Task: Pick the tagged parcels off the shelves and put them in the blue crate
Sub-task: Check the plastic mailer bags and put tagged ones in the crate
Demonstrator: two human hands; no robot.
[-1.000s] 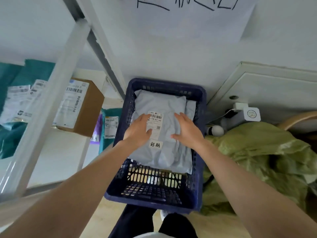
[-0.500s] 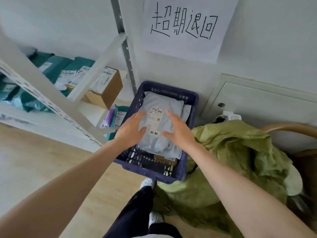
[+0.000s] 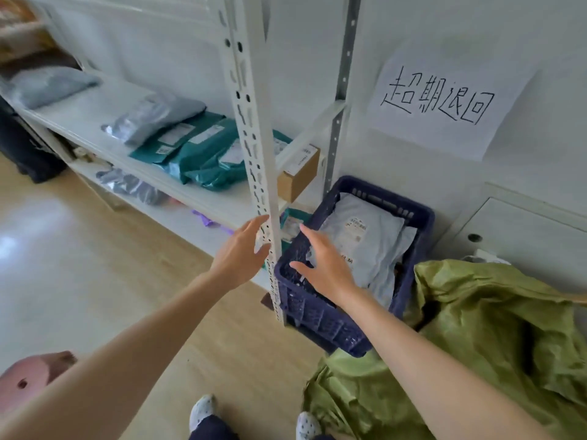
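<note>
The blue crate (image 3: 416, 217) stands on the floor by the wall, right of the white shelf unit. A grey parcel (image 3: 368, 236) with a label lies inside it. My left hand (image 3: 239, 249) hovers empty, fingers straight, in front of the shelf's front post (image 3: 254, 154). Over the crate's near left corner, my right hand (image 3: 324, 262) is spread and holds nothing. On the middle shelf lie green parcels (image 3: 206, 154), a grey parcel (image 3: 155, 117) and a brown carton (image 3: 298, 173). Another grey parcel (image 3: 47, 85) sits further left.
A crumpled green sack (image 3: 495, 338) lies on the floor right of the crate. A paper sign (image 3: 441, 100) hangs on the wall above. More parcels (image 3: 127, 185) sit on the bottom shelf. A pink stool (image 3: 28, 379) stands at lower left on the wooden floor.
Both hands have lifted off the grey parcel, which stays in the crate, and drawn back and left. My view has risen and swung left, showing more of the shelves.
</note>
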